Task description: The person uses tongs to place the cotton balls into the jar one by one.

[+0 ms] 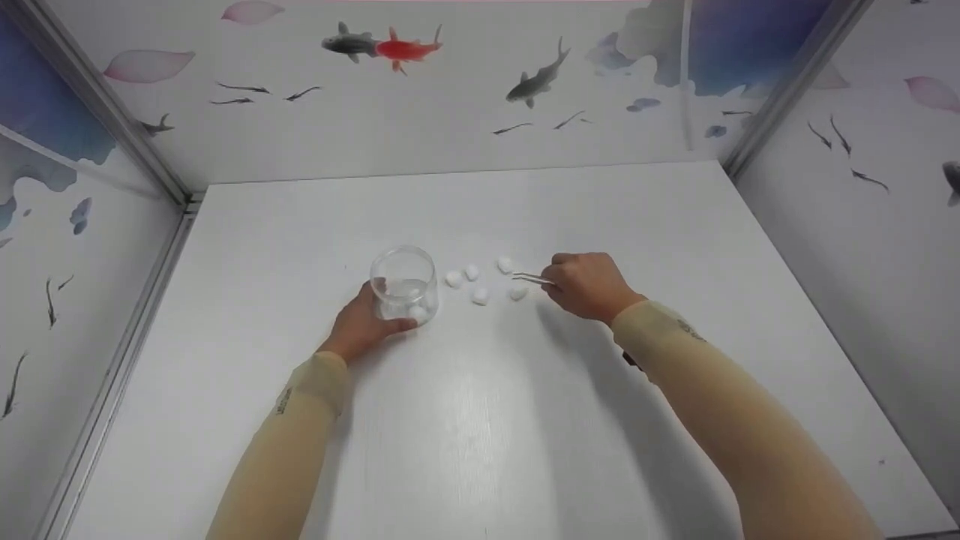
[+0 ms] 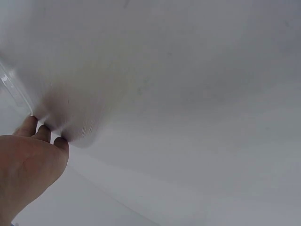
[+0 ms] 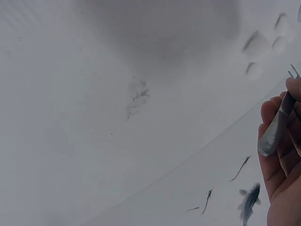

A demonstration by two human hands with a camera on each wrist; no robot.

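Note:
My left hand [image 1: 361, 324] grips a clear round jar [image 1: 427, 279] from its left side, thumb across the front near the base. A few white cotton balls [image 1: 418, 312] lie at the bottom of the jar. In the left wrist view, fingertips of the left hand [image 2: 35, 162] meet the jar's edge [image 2: 13, 88]. My right hand [image 1: 589, 285] holds metal tweezers [image 1: 529, 278], their tips pointing left with a small gap between them and no ball in it. Several loose cotton balls [image 1: 480, 297] sit between jar and tweezers; the right wrist view shows the tweezers' broad end [image 3: 275, 136] across the fingers.
All of this is on a white table [image 1: 450, 435]. A white back panel [image 1: 450, 135] printed with fish stands behind it, and similar side panels [image 1: 847, 187] rise at left and right. Metal frame posts [image 1: 161, 161] run up the corners.

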